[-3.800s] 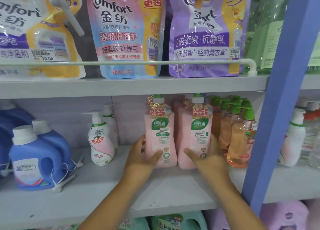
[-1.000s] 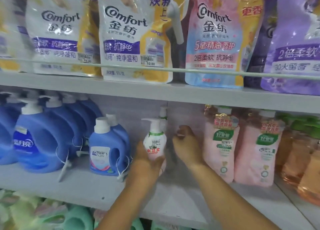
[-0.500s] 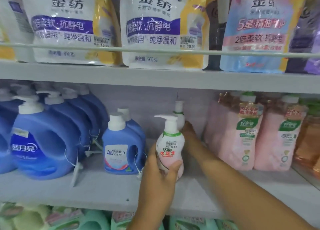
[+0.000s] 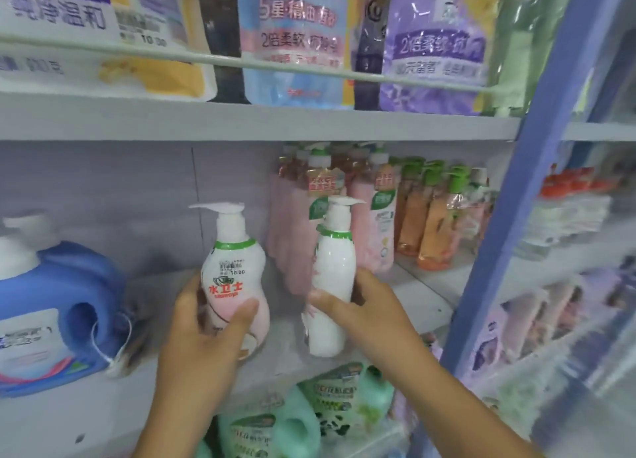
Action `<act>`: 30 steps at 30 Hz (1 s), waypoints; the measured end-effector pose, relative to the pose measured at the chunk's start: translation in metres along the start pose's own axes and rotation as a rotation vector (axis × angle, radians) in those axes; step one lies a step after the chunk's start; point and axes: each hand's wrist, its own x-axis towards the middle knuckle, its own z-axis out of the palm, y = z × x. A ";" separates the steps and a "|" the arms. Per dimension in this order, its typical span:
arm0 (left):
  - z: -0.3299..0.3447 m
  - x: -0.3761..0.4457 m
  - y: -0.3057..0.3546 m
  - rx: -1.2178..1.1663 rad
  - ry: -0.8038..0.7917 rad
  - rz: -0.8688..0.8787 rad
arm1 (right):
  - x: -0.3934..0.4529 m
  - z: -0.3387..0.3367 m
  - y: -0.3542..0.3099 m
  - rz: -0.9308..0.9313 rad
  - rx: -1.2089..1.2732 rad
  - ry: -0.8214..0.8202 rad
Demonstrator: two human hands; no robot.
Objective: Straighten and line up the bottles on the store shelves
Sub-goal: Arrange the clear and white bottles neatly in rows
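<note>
While my left hand [image 4: 203,333] grips the labelled pink-white pump bottle [image 4: 234,285], my right hand [image 4: 361,309] fingers clasp its back-turned plain white twin [image 4: 332,275].

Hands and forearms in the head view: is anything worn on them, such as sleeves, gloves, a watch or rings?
Nothing worn shows. The left hand and right hand are bare, with no gloves, and both forearms are bare down to the bottom edge of the picture, so no sleeve is in view. No watch, band or ring is visible, though motion blur could hide a thin ring.
</note>
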 end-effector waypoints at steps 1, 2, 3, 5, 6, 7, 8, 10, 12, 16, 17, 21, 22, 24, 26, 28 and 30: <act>0.011 -0.006 0.005 -0.014 -0.023 -0.008 | -0.010 -0.015 0.001 0.002 0.004 0.018; 0.022 -0.014 0.011 -0.025 -0.056 -0.019 | -0.019 -0.031 0.004 0.000 0.005 0.037; 0.035 -0.023 0.016 -0.041 -0.091 -0.022 | -0.027 -0.049 0.007 0.003 0.004 0.056; 0.064 -0.043 0.027 -0.061 -0.155 -0.018 | -0.043 -0.086 0.015 0.015 0.001 0.096; 0.080 -0.054 0.033 -0.066 -0.180 -0.018 | -0.051 -0.106 0.019 0.012 0.002 0.116; 0.098 -0.065 0.038 -0.072 -0.201 -0.020 | -0.058 -0.127 0.022 0.006 0.004 0.134; 0.117 -0.075 0.042 -0.079 -0.213 -0.022 | -0.065 -0.148 0.025 -0.004 0.002 0.151; 0.159 -0.099 0.048 -0.093 -0.238 -0.021 | -0.078 -0.195 0.034 -0.018 -0.012 0.178; 0.204 -0.124 0.057 -0.103 -0.280 -0.026 | -0.091 -0.244 0.043 -0.015 -0.012 0.195; 0.291 -0.165 0.075 -0.130 -0.330 -0.026 | -0.113 -0.338 0.058 -0.004 -0.004 0.243; 0.312 -0.173 0.079 -0.142 -0.342 -0.025 | -0.119 -0.361 0.062 0.017 0.005 0.264; 0.382 -0.199 0.092 -0.149 -0.382 -0.026 | -0.134 -0.434 0.079 0.050 0.096 0.286; 0.397 -0.204 0.096 -0.150 -0.392 -0.029 | -0.133 -0.448 0.082 0.051 0.117 0.294; 0.427 -0.209 0.101 -0.147 -0.401 -0.031 | -0.127 -0.477 0.091 0.059 0.153 0.333; 0.456 -0.208 0.099 -0.145 -0.383 -0.033 | -0.119 -0.501 0.101 0.045 0.180 0.362; 0.486 -0.202 0.093 -0.138 -0.369 -0.047 | -0.107 -0.525 0.115 0.049 0.192 0.391; 0.519 -0.194 0.086 -0.125 -0.377 -0.052 | -0.090 -0.549 0.130 0.055 0.184 0.417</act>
